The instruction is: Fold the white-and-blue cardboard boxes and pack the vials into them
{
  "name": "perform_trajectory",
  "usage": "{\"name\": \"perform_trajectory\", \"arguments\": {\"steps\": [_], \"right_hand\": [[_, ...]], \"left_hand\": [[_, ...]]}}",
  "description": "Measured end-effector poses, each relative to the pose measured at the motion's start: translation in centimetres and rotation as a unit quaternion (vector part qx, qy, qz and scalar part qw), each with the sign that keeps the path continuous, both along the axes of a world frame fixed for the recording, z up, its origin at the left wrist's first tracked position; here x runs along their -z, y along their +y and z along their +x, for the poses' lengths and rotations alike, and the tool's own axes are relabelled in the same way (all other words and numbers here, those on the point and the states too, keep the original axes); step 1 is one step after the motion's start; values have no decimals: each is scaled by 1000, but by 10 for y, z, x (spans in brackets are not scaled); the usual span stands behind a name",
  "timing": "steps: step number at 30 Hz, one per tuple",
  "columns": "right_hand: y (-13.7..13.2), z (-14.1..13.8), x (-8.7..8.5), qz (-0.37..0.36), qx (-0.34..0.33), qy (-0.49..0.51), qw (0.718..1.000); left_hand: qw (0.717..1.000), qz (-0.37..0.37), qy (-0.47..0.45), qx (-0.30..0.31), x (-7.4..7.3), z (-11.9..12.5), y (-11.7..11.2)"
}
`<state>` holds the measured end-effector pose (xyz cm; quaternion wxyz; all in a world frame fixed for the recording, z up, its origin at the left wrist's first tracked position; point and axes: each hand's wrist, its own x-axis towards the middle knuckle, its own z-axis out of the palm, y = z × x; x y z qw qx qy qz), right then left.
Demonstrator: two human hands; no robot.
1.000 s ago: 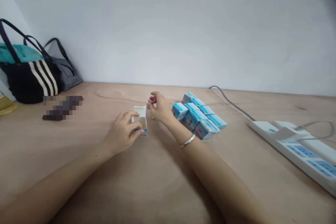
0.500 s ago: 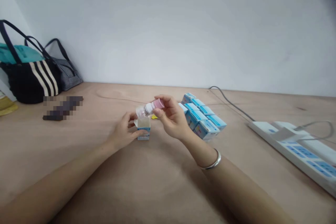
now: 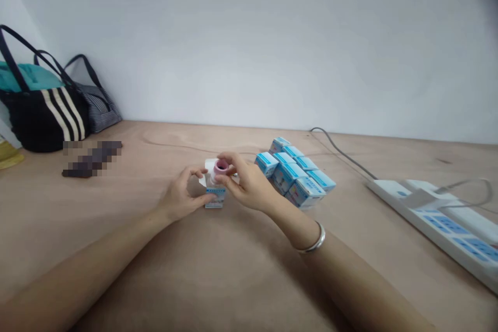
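Observation:
My left hand (image 3: 182,194) grips a small blue-and-white cardboard box (image 3: 215,198) from its left side, thumb on the front face. The box stands on the table with its top flaps raised. In my right hand (image 3: 247,181) is a small clear bottle with a pink cap (image 3: 221,167), pinched by the cap between thumb and fingers. The bottle is nearly upright over the box's open top, its lower part inside the box and hidden. A silver bracelet (image 3: 319,237) circles my right wrist.
Several closed blue-and-white boxes (image 3: 290,171) stand grouped right of my hands. A white power strip (image 3: 439,218) with a grey cable lies at the right. Farther left are a dark blurred object (image 3: 93,160), a black striped bag (image 3: 50,119) and a grey striped bag (image 3: 100,106).
My right hand has moved left and tipped the bottle from nearly level to upright, lowering it into the box. My left hand has stayed on the box.

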<state>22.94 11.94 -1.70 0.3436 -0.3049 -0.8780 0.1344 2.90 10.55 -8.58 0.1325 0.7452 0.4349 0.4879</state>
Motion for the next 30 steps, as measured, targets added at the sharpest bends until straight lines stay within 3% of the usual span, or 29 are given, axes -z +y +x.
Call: {"name": "perform_trajectory", "arguments": {"steps": [6, 13, 15, 17, 20, 25, 30], "right_hand": [[1, 0, 3, 2, -17, -28, 999], [3, -1, 3, 40, 4, -67, 997], [12, 2, 4, 32, 43, -41, 998], [25, 6, 9, 19, 128, -43, 991], [42, 9, 26, -36, 217, -162, 962], [48, 8, 52, -71, 222, -202, 951], [41, 8, 52, -79, 233, -196, 949]], "left_hand": [[999, 30, -2, 41, 0, 2, -3], [998, 10, -7, 67, 1, 0, -6], [997, 19, 0, 68, 1, 0, -6], [996, 41, 14, 79, -2, 0, -6], [993, 69, 40, 91, -6, 2, -6], [992, 73, 63, 84, -6, 1, -6], [991, 81, 63, 83, -4, 0, -6]]}}
